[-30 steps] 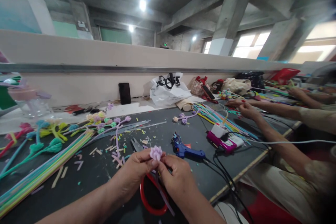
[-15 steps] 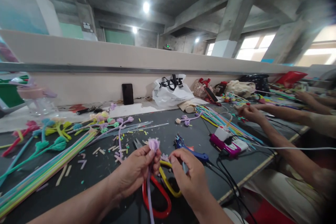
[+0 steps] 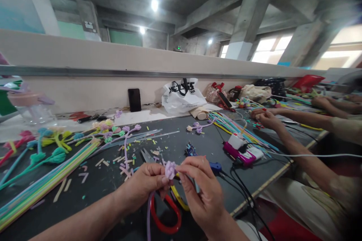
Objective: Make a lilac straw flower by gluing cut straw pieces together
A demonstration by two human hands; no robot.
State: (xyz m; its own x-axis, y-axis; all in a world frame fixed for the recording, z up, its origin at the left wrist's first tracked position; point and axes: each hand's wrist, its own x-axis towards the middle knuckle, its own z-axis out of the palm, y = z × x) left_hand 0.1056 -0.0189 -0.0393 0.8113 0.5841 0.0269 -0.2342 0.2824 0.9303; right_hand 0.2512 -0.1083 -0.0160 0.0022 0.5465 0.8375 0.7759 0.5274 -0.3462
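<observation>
My left hand [image 3: 148,180] is closed round the base of a small purple fuzzy flower [image 3: 170,170], whose purple stem [image 3: 149,214] hangs down below the fingers. On the flower's right side, the fingertips of my right hand [image 3: 199,184] pinch together at its edge. Something thin and bluish shows between the right palm and fingers, too small to name. Scissors with red and yellow handles [image 3: 166,229] lie beneath my hands, their blades pointing up and left. Behind my right hand is a blue tool [image 3: 215,167] with a black cord, partly hidden by the fingers.
Bundled pastel stems [image 3: 53,175] and fuzzy flowers [image 3: 58,155] lie left, among cut scraps. A black phone [image 3: 134,100] and a white bag [image 3: 183,96] stand at the back. A purple power strip [image 3: 239,154] with cords lies right, near another person's hands [image 3: 267,118].
The flower has tipped over to the right, and my right fingertips have moved in to touch it. The view has shifted slightly. The other person's hands have moved a little.
</observation>
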